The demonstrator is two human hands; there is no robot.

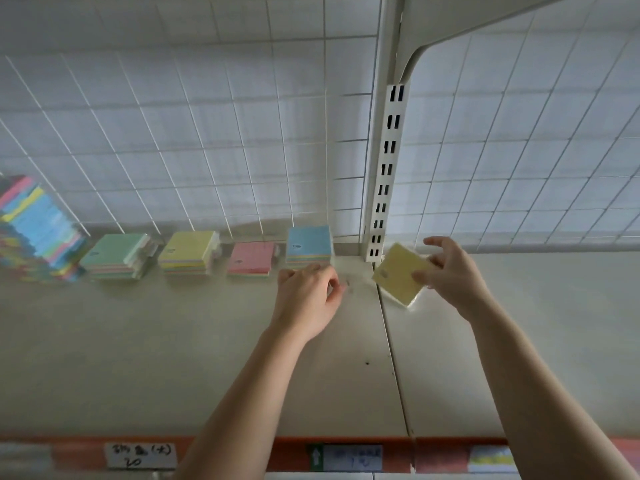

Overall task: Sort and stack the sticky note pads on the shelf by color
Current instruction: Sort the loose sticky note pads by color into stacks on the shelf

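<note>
Your right hand (446, 271) pinches a yellow pad (398, 275); your left hand (308, 294), beside it, hangs loosely curled, empty. Next, probably carry the pad well left, past that hand, onto the yellow-topped stack (188, 249).

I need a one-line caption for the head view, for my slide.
Right hand holds a yellow pad over the shelf; left hand hovers near the blue-topped stack.

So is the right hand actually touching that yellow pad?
Touching. The head view shows the right hand with its fingers curled round the right edge of the yellow pad.
</note>
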